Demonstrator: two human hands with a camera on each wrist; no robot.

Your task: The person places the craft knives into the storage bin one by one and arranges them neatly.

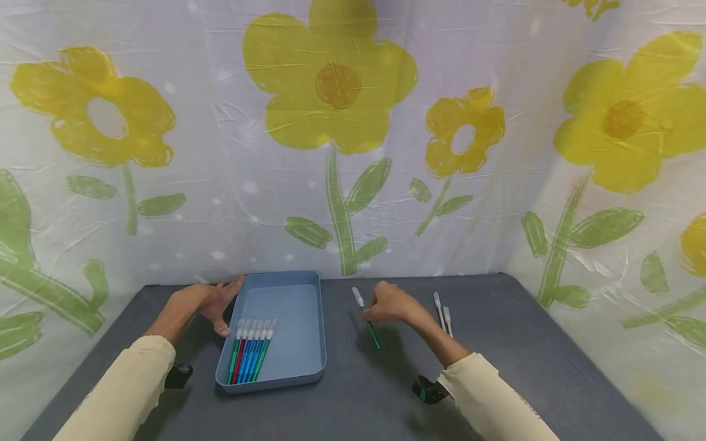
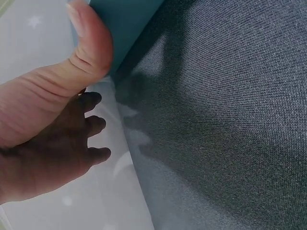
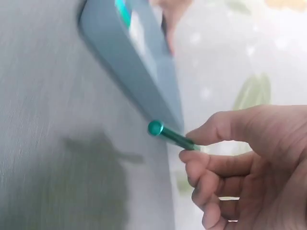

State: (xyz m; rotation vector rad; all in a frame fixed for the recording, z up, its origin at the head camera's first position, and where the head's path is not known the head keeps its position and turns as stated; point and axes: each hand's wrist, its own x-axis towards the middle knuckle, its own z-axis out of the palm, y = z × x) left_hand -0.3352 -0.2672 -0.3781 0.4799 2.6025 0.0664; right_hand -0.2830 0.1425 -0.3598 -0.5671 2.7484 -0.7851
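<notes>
A slim green pen (image 1: 375, 335) with a whitish cap is pinched between the thumb and fingers of my right hand (image 1: 390, 304), above the table right of the blue tray (image 1: 298, 331). In the right wrist view the round green end of the pen (image 3: 156, 128) points away from the fingertips. My left hand (image 1: 212, 301) is at the tray's left side, fingers extended; in the left wrist view its thumb (image 2: 93, 45) lies against the tray wall (image 2: 127, 28). Inside the tray, several capped pens (image 1: 250, 355), green, red and blue, lie side by side at the near left.
Two more whitish-capped pens (image 1: 439, 309) lie on the dark grey table (image 1: 364, 404) to the right, partly hidden by my right forearm. A white cloth with yellow flowers (image 1: 339, 86) hangs behind the table and along its sides.
</notes>
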